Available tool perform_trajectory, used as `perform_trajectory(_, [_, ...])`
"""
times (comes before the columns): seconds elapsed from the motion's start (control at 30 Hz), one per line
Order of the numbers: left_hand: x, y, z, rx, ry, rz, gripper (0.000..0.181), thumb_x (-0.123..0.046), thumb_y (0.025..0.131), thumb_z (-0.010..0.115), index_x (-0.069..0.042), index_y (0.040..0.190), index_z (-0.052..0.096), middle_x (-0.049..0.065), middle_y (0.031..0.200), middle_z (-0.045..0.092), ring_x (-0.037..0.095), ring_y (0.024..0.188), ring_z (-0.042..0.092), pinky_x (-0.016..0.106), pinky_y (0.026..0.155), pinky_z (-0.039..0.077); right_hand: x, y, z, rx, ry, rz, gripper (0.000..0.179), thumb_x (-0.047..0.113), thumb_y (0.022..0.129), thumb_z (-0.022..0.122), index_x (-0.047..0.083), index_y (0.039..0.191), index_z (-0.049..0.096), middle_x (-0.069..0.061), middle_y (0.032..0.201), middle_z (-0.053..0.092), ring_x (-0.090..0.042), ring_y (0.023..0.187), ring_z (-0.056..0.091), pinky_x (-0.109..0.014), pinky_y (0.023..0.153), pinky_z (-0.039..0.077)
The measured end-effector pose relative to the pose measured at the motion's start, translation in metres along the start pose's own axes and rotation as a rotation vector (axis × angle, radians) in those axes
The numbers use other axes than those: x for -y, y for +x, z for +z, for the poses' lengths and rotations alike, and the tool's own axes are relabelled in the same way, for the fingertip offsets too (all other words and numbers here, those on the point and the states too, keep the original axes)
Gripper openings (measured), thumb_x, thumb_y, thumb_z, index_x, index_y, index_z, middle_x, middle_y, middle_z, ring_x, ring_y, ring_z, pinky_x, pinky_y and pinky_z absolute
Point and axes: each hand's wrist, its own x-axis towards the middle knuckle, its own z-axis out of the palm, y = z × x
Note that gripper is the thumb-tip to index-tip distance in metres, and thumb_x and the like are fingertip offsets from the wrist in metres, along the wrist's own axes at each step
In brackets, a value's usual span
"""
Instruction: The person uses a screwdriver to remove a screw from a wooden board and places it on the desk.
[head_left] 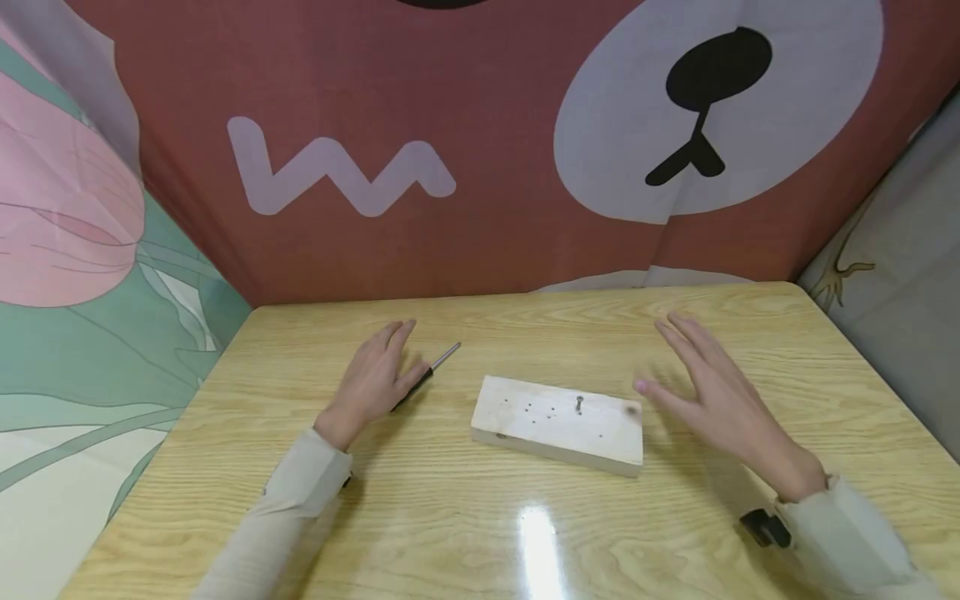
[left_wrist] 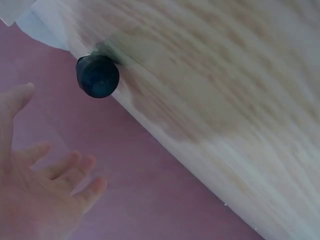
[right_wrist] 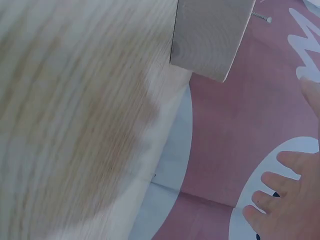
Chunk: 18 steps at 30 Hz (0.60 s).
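A pale wooden block (head_left: 555, 425) with several small holes lies on the table, and a screw (head_left: 579, 404) stands upright in its top. In the right wrist view the block's end (right_wrist: 212, 37) shows, with the screw (right_wrist: 262, 17) sticking out of it. My left hand (head_left: 371, 375) is by a screwdriver (head_left: 444, 357), partly covering its black handle; the handle's butt end (left_wrist: 98, 77) faces the left wrist camera. Its fingers are spread and hold nothing. To the right of the block, my right hand (head_left: 705, 392) hovers with fingers extended and nothing in them.
The wood-grain table (head_left: 420, 517) ends at a red cloth backdrop (head_left: 495, 242) with a cartoon face. Floral cloth (head_left: 67, 333) hangs at the left and a grey cloth (head_left: 900, 275) at the right. A small black object (head_left: 765, 527) shows at the right wrist.
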Motion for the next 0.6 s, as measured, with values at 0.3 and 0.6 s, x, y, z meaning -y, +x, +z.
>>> perform_trajectory(0.3, [0.004,-0.004,0.003,0.04,-0.046,0.003,0.063,-0.035,0.097,0.064,-0.003,0.147,0.043,0.025,0.137,0.055,0.042,0.124,0.056,0.06,0.1,0.048,0.011,-0.01,0.002,0.099,0.075,0.028,0.081,0.041,0.09,0.072,0.014,0.156,0.032,-0.016,0.163,0.023,-0.047,0.147,0.024,-0.077,0.103,0.028])
perform_trajectory(0.6, [0.001,-0.005,0.004,0.114,-0.098,-0.001,0.057,-0.032,0.097,0.065,-0.005,0.145,0.047,0.023,0.136,0.057,0.041,0.121,0.058,0.058,0.1,0.049,0.02,-0.017,0.005,0.205,0.111,0.046,0.078,0.045,0.093,0.068,0.02,0.156,0.03,-0.012,0.164,0.023,-0.044,0.147,0.024,-0.076,0.104,0.029])
